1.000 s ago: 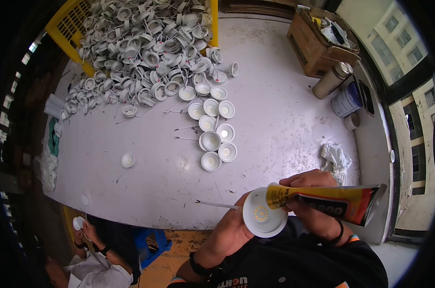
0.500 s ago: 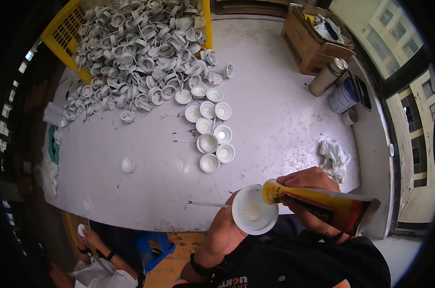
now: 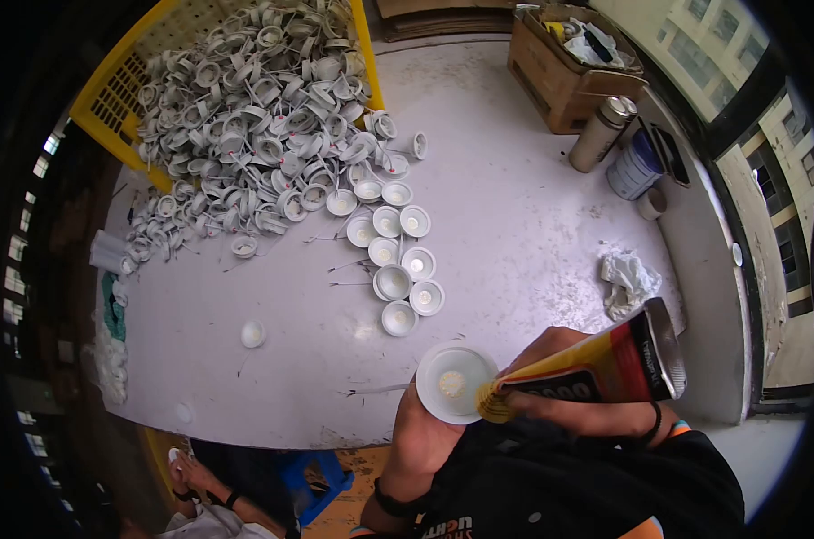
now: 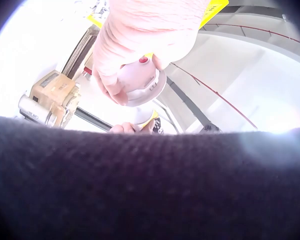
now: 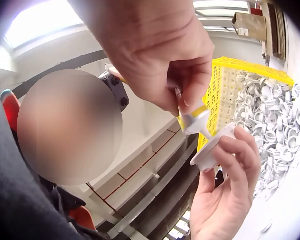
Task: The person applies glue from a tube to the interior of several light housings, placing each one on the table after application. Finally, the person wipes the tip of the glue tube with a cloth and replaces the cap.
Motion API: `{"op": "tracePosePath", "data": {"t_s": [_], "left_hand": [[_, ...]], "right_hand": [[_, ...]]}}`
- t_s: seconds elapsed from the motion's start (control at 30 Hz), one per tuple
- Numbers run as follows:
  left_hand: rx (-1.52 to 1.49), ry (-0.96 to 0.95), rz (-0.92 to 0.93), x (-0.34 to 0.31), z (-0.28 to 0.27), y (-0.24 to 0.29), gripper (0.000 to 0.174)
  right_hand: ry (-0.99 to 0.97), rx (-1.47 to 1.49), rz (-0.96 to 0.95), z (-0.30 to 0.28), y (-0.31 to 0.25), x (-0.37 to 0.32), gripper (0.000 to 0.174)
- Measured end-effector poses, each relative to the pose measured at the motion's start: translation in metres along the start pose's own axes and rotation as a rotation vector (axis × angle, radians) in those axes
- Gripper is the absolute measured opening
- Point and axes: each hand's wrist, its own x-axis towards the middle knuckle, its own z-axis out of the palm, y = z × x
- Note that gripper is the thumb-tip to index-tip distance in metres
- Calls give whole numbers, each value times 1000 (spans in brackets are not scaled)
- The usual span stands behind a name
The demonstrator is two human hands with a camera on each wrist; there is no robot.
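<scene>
In the head view the left hand (image 3: 422,442) holds a round white lamp cup (image 3: 456,384) from beneath, its inside facing up and its wire sticking out to the left. The right hand (image 3: 551,395) grips a yellow, black and red tube (image 3: 596,368) whose nozzle end is at the cup's right rim. From the right wrist view, the right hand (image 5: 160,65) pinches the tube near its neck, and the white nozzle (image 5: 206,133) meets the cup's rim (image 5: 200,157), held by the curled fingers of the left hand (image 5: 225,195).
Several lamp cups (image 3: 392,282) stand grouped mid-table, below a yellow crate (image 3: 119,99) spilling a heap of white housings (image 3: 272,117). At the right are a cardboard box (image 3: 551,81), a metal flask (image 3: 597,136), a blue-white tub (image 3: 633,169) and crumpled tissue (image 3: 630,280). Another person's hands (image 3: 196,476) are lower left.
Both hands have shifted left in the head view with the cup and tube. The tube has swung so its tail end points up and right, and its nozzle end sits lower against the cup.
</scene>
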Motion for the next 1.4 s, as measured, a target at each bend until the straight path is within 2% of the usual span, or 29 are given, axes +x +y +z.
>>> {"op": "tracePosePath", "data": {"t_s": [0.07,0.1,0.17,0.23,0.3,0.47,0.53,0.57,0.63,0.7,0.83,0.87,0.9,0.93,0.97,1.03,1.1,1.17,1.2,1.27,1.33,1.4], "left_hand": [[22,-114,-6,2,-1,-1,50],[23,-112,-5,3,0,-2,50],[33,-161,-33,6,3,-4,53],[15,-216,-49,7,10,-3,56],[55,-145,-39,7,11,-4,59],[111,-171,-21,10,0,-4,54],[91,-70,-21,13,-9,3,53],[93,-66,-11,17,-21,7,53],[90,149,120,23,-60,18,53],[85,319,209,26,-103,37,51],[198,584,255,33,-206,78,52],[198,588,258,34,-225,88,52],[248,680,267,35,-240,96,54],[297,771,273,35,-249,105,55],[297,773,272,36,-257,112,55],[309,949,369,38,-255,123,57],[329,979,400,37,-248,120,58],[365,1299,529,39,-242,106,56],[373,1303,530,41,-238,93,56],[751,1236,661,47,-230,60,47],[817,842,350,62,-208,37,36],[965,732,289,87,-192,16,32]], "right_hand": [[14,262,279,8,0,2,23],[12,264,278,12,-2,5,23],[154,408,336,17,-7,11,17],[130,358,263,19,1,14,19],[293,270,201,24,4,18,19],[292,221,168,22,14,16,19],[345,452,185,17,19,11,21],[335,455,182,15,19,10,21],[441,456,203,13,20,8,20],[440,439,227,9,24,6,19],[432,437,255,6,31,7,19],[427,437,253,6,33,8,19],[422,435,251,6,34,9,19],[420,436,253,6,34,11,19],[425,433,257,6,33,13,19],[430,429,269,5,33,16,19],[443,459,290,5,35,18,20],[453,465,306,6,37,19,20],[463,468,318,6,38,20,20],[467,481,326,5,40,23,20],[466,483,337,5,42,23,20],[461,463,342,4,44,24,20]]}}
